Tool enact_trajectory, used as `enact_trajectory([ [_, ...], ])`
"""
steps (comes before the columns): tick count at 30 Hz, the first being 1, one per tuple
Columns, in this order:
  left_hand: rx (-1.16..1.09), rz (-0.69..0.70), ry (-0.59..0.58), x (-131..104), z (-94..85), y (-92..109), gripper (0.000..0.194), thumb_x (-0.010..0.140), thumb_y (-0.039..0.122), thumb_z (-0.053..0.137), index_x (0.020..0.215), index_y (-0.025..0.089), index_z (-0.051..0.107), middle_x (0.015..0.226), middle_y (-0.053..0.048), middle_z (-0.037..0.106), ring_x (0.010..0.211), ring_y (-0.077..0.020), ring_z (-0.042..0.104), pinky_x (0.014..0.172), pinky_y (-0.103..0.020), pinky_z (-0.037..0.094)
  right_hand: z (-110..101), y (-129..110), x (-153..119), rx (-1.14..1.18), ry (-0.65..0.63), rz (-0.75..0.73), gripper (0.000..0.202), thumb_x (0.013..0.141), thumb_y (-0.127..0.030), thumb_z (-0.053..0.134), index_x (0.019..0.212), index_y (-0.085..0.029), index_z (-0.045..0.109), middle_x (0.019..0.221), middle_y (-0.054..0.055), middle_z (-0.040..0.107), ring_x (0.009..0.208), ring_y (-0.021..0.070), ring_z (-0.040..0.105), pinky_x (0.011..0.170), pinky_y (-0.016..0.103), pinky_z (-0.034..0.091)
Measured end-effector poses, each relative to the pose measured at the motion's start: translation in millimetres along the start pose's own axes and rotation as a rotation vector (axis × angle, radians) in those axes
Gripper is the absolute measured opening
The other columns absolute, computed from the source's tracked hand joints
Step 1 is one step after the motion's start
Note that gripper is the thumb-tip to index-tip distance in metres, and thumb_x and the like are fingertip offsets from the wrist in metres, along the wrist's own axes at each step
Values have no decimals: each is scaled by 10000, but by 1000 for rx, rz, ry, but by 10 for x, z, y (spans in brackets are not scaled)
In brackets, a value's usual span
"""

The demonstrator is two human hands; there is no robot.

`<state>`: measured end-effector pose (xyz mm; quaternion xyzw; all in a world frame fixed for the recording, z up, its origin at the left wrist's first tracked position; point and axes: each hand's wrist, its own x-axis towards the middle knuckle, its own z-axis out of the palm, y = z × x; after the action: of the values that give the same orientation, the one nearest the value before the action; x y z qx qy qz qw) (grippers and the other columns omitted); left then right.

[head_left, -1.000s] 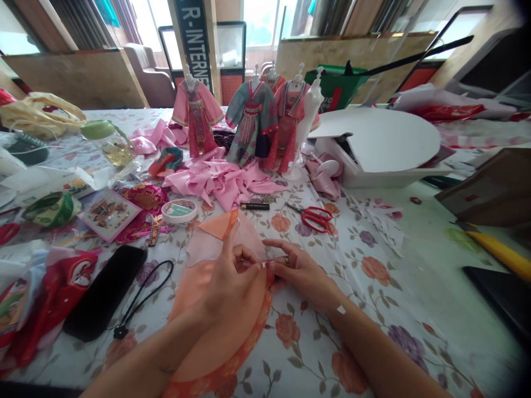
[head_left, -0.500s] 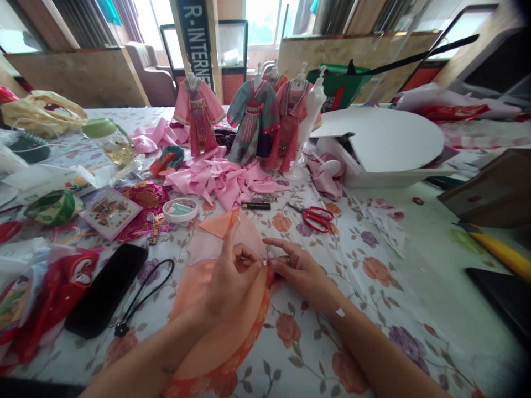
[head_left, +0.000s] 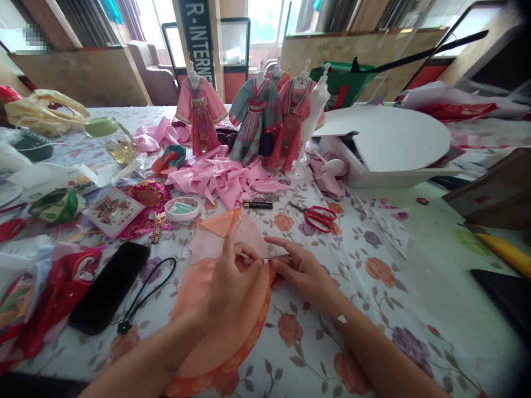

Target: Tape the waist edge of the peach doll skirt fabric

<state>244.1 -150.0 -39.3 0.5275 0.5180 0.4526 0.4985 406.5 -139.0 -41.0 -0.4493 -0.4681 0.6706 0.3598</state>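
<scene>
The orange cloth [head_left: 232, 340] lies flat on the table [head_left: 348, 271], mostly below my pinching fingertips and toward me. Its long way runs from near me up to the far end, where my fingers are. The bright orange edge [head_left: 258, 330] bends along its right side.

My left hand [head_left: 232, 276] is over the cloth, so it is nearer to the big part of it. My right hand [head_left: 302, 271] comes in from the right, just past the edge. My two thumbs almost meet there.

My left thumb and a bent finger squeeze the top of the edge, and my pointing finger sticks up and away. My right thumb and bent fingers pinch the edge too, with the pointing finger reaching left. A thin line runs between my hands. It may be a needle, but it is too small to tell.

Pale thin cloth [head_left: 251, 237] lies just beyond my hands. The red scissors [head_left: 318, 218] are farther off, to the right.
</scene>
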Motion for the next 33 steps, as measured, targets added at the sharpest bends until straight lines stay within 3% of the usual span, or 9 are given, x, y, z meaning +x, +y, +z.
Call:
enact_trajectory([
  [10, 25, 49, 5, 13, -7, 15, 774, 786, 137, 593, 1436, 302, 205, 757, 35, 605, 753, -140, 591, 782, -314, 463, -6, 11, -10, 19, 29, 0, 645, 749, -392, 680, 1311, -194, 431, 892, 46, 702, 728, 151, 654, 621, 259, 550],
  [19, 76, 31, 10, 13, -72, 2, 775, 793, 163, 590, 1445, 278, 188, 786, 7, 642, 799, -170, 604, 790, -337, 449, -14, 9, -8, 43, 43, 12, 638, 730, -360, 702, 1298, -198, 464, 740, 4, 676, 682, 149, 643, 610, 263, 545],
  [33, 181, 8, 75, 4, -124, -5, 628, 865, 276, 515, 1431, 255, 246, 653, 29, 622, 648, -159, 597, 646, -306, 453, 26, -34, -30, 57, 9, 39, 646, 711, -322, 714, 1286, -168, 462, 697, -11, 672, 579, 117, 605, 566, 236, 497],
])
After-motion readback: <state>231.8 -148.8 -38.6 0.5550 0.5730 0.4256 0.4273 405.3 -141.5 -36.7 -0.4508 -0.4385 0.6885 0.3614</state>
